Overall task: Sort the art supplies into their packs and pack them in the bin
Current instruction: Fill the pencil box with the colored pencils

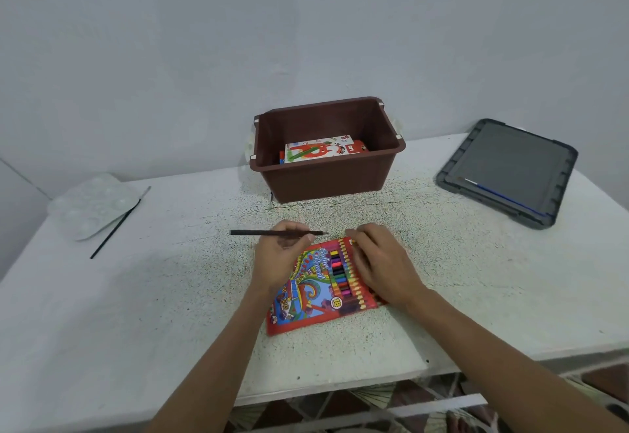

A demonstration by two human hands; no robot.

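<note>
Dark pencil [272, 233]: pinched in my left hand [277, 259].
Pencil pack [313, 293]: my right hand [381, 259] grips its top end.
Bin [326, 180]: later; pencil first needs aligning with pack's mouth.

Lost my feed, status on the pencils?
Left hand holds dark pencil. Right hand grips pencil pack at its far end. Bin open, nothing blocking it.

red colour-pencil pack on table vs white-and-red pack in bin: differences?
Place: the red cardboard colour-pencil pack lies on the speckled table; the white-and-red cardboard pack lies inside the brown plastic bin. Contact: the right hand holds the red pack, the left hand pinching a dark pencil beside it; nothing touches the white-and-red one. Both are flat printed boxes.
</note>
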